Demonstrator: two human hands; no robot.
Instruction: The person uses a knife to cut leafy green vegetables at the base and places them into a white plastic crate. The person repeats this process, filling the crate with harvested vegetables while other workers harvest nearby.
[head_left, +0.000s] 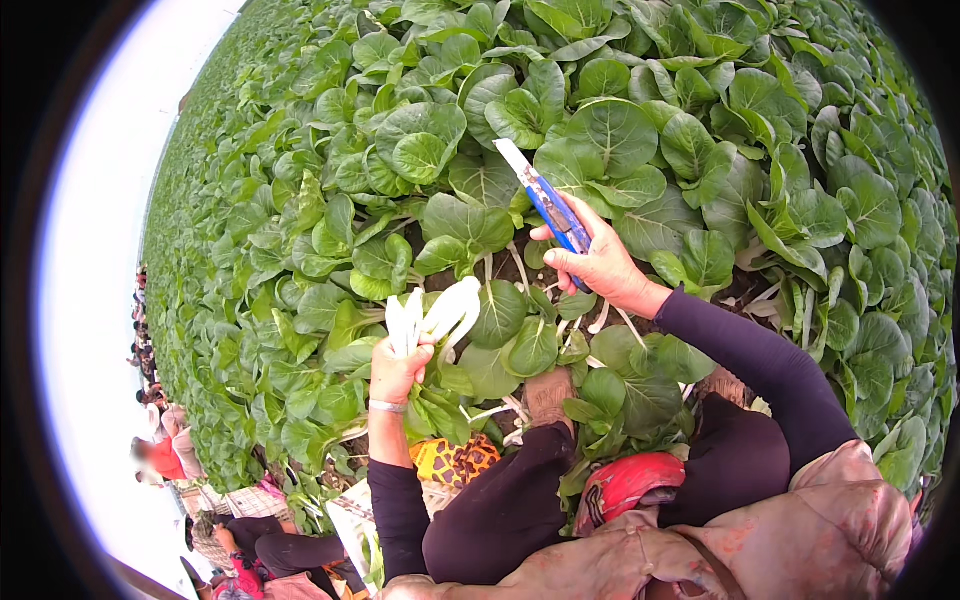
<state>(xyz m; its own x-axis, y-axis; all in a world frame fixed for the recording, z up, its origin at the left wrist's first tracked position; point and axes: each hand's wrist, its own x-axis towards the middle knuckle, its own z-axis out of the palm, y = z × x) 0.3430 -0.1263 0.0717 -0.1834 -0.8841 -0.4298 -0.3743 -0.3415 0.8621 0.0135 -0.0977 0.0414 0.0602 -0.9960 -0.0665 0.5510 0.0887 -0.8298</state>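
Note:
My left hand (395, 373) grips a small bunch of cut bok choy (435, 319) by its leafy part, the white stalk bases pointing up and away from me. In my right hand (600, 259) is a blue utility knife (553, 208) with its wide blade extended, tip towards the upper left. The blade is above the leaves of the standing bok choy (615, 135), apart from the bunch. Between the hands, large green leaves and some white stalks show against dark soil. A metal bracelet is on my left wrist.
Dense leafy plants fill the field ahead and on both sides. A yellow and brown patterned bag (455, 459) and a white crate (356, 517) stand near my left knee. Something red (634, 480) is between my legs. Other people work at the lower left, near more crates (255, 504).

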